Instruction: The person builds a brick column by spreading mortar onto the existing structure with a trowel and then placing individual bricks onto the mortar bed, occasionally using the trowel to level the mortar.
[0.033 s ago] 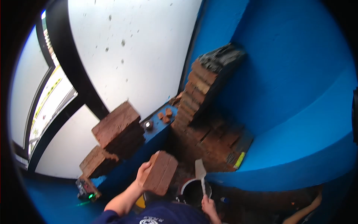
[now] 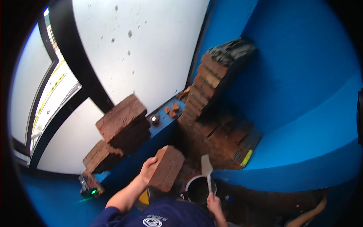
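Observation:
A reddish-brown brick (image 2: 167, 170) is gripped in my left hand (image 2: 150, 169), held up in front of my body with its broad face turned toward me. My right hand (image 2: 214, 204), lower down, is closed round the handle of a trowel (image 2: 207, 166). Its pale grey blade points away from me, past the rim of a round bucket (image 2: 190, 182); whether mortar lies on the blade I cannot tell. Beyond them rises a narrow column of laid bricks (image 2: 206, 85), topped with rough grey mortar (image 2: 232, 51).
Stacked bricks (image 2: 123, 117) stand on the blue ledge (image 2: 162, 126) at left, by a small dark round object (image 2: 154, 119) and brick fragments (image 2: 174, 108). A device with a green light (image 2: 90, 186) sits lower left. Curved blue wall (image 2: 302, 147) bounds the right; another person's arm (image 2: 312, 213) shows lower right.
The whole view has shifted slightly, with the walls and bricks now a little higher and to the right. Both hands keep their holds on the brick and the trowel.

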`<state>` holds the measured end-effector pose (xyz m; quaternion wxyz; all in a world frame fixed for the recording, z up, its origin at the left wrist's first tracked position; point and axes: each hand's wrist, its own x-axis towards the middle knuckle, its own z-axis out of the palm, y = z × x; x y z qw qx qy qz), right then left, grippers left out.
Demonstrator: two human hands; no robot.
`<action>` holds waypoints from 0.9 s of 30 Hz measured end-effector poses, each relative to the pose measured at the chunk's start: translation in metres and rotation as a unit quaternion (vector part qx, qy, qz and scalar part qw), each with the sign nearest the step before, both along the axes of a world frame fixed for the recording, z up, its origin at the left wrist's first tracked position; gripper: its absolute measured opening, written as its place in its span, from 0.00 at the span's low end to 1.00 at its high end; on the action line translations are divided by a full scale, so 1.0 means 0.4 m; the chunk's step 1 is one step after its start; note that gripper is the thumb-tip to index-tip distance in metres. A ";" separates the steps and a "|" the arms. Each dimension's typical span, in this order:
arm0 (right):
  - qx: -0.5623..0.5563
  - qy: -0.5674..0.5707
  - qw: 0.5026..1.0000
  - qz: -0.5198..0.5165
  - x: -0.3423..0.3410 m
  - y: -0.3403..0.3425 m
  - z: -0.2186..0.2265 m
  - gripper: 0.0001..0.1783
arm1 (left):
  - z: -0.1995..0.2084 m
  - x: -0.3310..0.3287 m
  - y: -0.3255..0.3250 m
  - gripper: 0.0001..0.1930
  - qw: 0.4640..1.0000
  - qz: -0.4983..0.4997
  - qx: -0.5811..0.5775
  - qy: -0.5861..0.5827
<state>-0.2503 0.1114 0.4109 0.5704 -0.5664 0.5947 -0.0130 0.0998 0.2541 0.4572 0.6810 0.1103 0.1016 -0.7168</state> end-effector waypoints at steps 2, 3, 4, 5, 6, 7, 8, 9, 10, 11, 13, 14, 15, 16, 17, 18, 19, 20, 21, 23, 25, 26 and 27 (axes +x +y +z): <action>-0.187 -0.056 0.976 0.095 -0.062 -0.022 -0.081 0.27 | 0.040 0.011 -0.031 0.34 0.995 -0.084 0.043 -0.009; -0.252 -0.074 0.955 0.136 -0.075 -0.025 -0.093 0.26 | 0.049 0.009 -0.032 0.31 0.991 -0.113 0.072 -0.026; -0.274 -0.074 0.945 0.161 -0.050 -0.034 -0.036 0.26 | 0.002 0.001 -0.014 0.29 0.985 -0.128 0.103 -0.044; -0.276 -0.075 0.943 0.172 -0.006 -0.041 0.046 0.25 | -0.023 -0.011 -0.009 0.28 0.980 -0.149 0.124 -0.042; -0.277 -0.083 0.940 0.183 0.026 -0.044 0.108 0.25 | -0.043 -0.019 -0.009 0.26 0.974 -0.171 0.142 -0.044; -0.274 -0.093 0.937 0.197 0.053 -0.039 0.162 0.25 | -0.082 -0.033 -0.002 0.24 0.969 -0.172 0.167 -0.052; -0.273 -0.112 0.931 0.213 0.070 -0.039 0.192 0.25 | -0.107 -0.044 -0.006 0.21 0.968 -0.190 0.157 -0.039; -0.273 -0.130 0.925 0.231 0.087 -0.040 0.222 0.24 | -0.156 -0.049 -0.010 0.22 0.964 -0.200 0.162 -0.066; -0.268 -0.128 0.926 0.234 0.099 -0.036 0.223 0.24 | -0.202 -0.056 -0.006 0.23 0.959 -0.209 0.167 -0.092; -0.269 -0.119 0.924 0.246 0.107 -0.034 0.224 0.24 | -0.195 -0.063 -0.023 0.23 0.959 -0.213 0.165 -0.087; -0.289 -0.116 0.912 0.267 0.136 -0.030 0.225 0.22 | -0.156 -0.058 -0.055 0.28 0.928 -0.172 0.157 -0.291; -0.293 -0.111 0.904 0.290 0.145 -0.028 0.222 0.21 | -0.166 -0.053 -0.060 0.28 0.929 -0.167 0.159 -0.289; -0.290 -0.098 0.905 0.295 0.151 -0.023 0.209 0.21 | -0.183 -0.048 -0.064 0.31 0.916 -0.174 0.157 -0.325; -0.287 -0.085 0.906 0.300 0.156 -0.017 0.199 0.21 | -0.195 -0.044 -0.067 0.34 0.902 -0.182 0.156 -0.360; -0.281 -0.025 0.898 0.338 0.171 -0.018 0.211 0.21 | -0.193 -0.035 -0.071 0.34 0.898 -0.190 0.166 -0.361; -0.281 -0.025 0.897 0.341 0.169 -0.020 0.200 0.21 | -0.191 -0.027 -0.073 0.34 0.899 -0.187 0.167 -0.360; -0.277 -0.004 0.896 0.347 0.161 -0.022 0.179 0.21 | -0.190 -0.019 -0.075 0.34 0.898 -0.214 0.157 -0.350; -0.276 0.017 0.894 0.352 0.167 -0.026 0.178 0.20 | -0.186 -0.007 -0.079 0.34 0.897 -0.239 0.145 -0.341; -0.277 0.017 0.893 0.355 0.169 -0.033 0.183 0.20 | -0.166 0.003 -0.082 0.35 0.897 -0.252 0.145 -0.334; -0.258 -0.063 0.910 0.319 0.174 -0.051 0.214 0.21 | -0.190 0.015 -0.080 0.36 0.899 -0.250 0.126 -0.338; -0.267 -0.178 0.895 0.310 0.191 -0.086 0.301 0.22 | -0.204 0.023 -0.079 0.37 0.897 -0.259 0.104 -0.342; -0.286 -0.270 0.873 0.288 0.203 -0.094 0.354 0.22 | -0.202 0.033 -0.085 0.38 0.893 -0.270 0.099 -0.345; -0.286 -0.262 0.892 0.231 0.198 -0.080 0.390 0.21 | -0.201 0.039 -0.093 0.38 0.892 -0.277 0.100 -0.343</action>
